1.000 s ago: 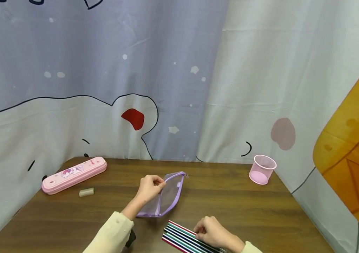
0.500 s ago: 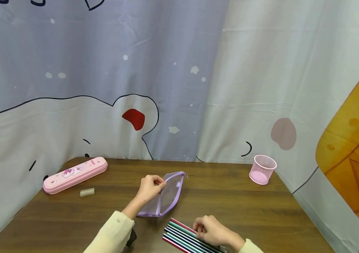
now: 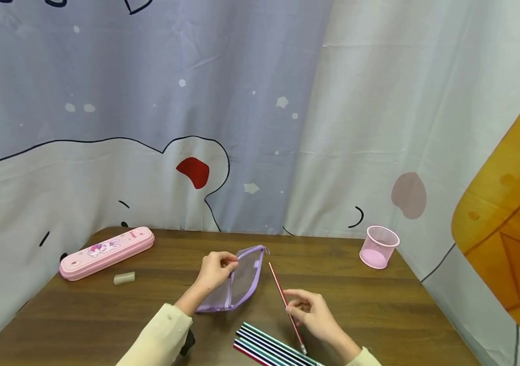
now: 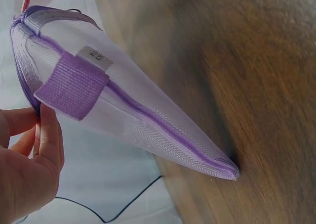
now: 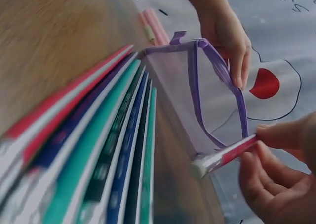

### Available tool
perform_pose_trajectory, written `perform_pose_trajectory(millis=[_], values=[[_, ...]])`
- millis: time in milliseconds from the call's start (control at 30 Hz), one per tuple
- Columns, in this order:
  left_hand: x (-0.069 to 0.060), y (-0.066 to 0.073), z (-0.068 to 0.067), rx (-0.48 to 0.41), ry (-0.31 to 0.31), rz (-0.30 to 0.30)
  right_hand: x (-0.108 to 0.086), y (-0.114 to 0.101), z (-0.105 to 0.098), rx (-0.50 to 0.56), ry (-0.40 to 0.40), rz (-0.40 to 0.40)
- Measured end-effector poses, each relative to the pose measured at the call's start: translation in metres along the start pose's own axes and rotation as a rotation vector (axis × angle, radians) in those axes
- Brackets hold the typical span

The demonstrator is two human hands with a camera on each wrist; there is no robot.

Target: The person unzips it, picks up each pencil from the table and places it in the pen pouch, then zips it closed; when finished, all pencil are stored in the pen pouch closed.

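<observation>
Brown table [image 3: 365,300], the work surface. Near its front, a purple-edged mesh pouch [image 3: 243,279] stands with its mouth gaping. At the pouch's 5 o'clock lies a row of pencils [image 3: 271,347], aligned from 10 to 4 o'clock. Right hand [image 3: 313,316], at the pouch's 4 o'clock: thumb and fingers pinch a red pencil [image 3: 279,287] about mid-length. Left hand [image 3: 215,270], at the pouch's 10 o'clock: thumb and fingertips pinch the rim. The red pencil is just beside the pouch, rubber end toward 5 o'clock, other end toward 11.

Handling: soft mesh probably folds easily, so a light outward pull at the rim serves better than squeezing. The mid-length pinch likely balances the pencil well; its rubber end, near the row, needs clearance. Whether it touches the row cannot be told.
</observation>
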State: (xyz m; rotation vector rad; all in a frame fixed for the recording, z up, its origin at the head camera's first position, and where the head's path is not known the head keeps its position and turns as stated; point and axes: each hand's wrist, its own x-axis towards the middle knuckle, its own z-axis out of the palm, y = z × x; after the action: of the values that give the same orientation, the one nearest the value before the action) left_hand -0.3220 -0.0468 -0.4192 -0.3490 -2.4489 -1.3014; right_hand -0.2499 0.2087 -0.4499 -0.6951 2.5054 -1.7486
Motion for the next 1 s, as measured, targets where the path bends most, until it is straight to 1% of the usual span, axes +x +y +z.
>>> perform_pose_trajectory(millis=[67, 200, 300, 367, 500, 600, 700, 867, 967, 1000], values=[[0.0, -0.001, -0.001, -0.001, 0.002, -0.005, 0.004, 0.0, 0.002, 0.048, 0.059, 0.025], [0.0, -0.001, 0.0, 0.01, 0.012, 0.012, 0.014, -0.003, 0.009, 0.13, 0.17, 0.075], [0.0, 0.0, 0.001, 0.016, 0.02, 0.021, 0.021, -0.011, 0.016, 0.195, 0.238, 0.125], [0.0, 0.0, 0.002, 0.02, 0.025, 0.028, 0.026, -0.013, 0.023, 0.241, 0.267, 0.161], [0.0, 0.0, 0.005, 0.028, 0.038, 0.033, 0.035, -0.011, 0.038, 0.302, 0.304, 0.205], [-0.002, 0.002, 0.007, 0.038, 0.047, 0.026, 0.042, -0.012, 0.05, 0.348, 0.331, 0.251], [-0.003, 0.004, 0.009, 0.029, 0.042, 0.006, 0.049, -0.013, 0.059, 0.409, 0.351, 0.292], [-0.006, 0.009, 0.014, 0.017, 0.034, 0.009, 0.061, -0.012, 0.068, 0.499, 0.359, 0.352], [-0.008, 0.01, 0.017, 0.01, 0.022, 0.024, 0.066, -0.01, 0.071, 0.519, 0.375, 0.376], [-0.009, 0.011, 0.019, -0.002, 0.014, 0.016, 0.067, -0.009, 0.071, 0.521, 0.383, 0.38]])
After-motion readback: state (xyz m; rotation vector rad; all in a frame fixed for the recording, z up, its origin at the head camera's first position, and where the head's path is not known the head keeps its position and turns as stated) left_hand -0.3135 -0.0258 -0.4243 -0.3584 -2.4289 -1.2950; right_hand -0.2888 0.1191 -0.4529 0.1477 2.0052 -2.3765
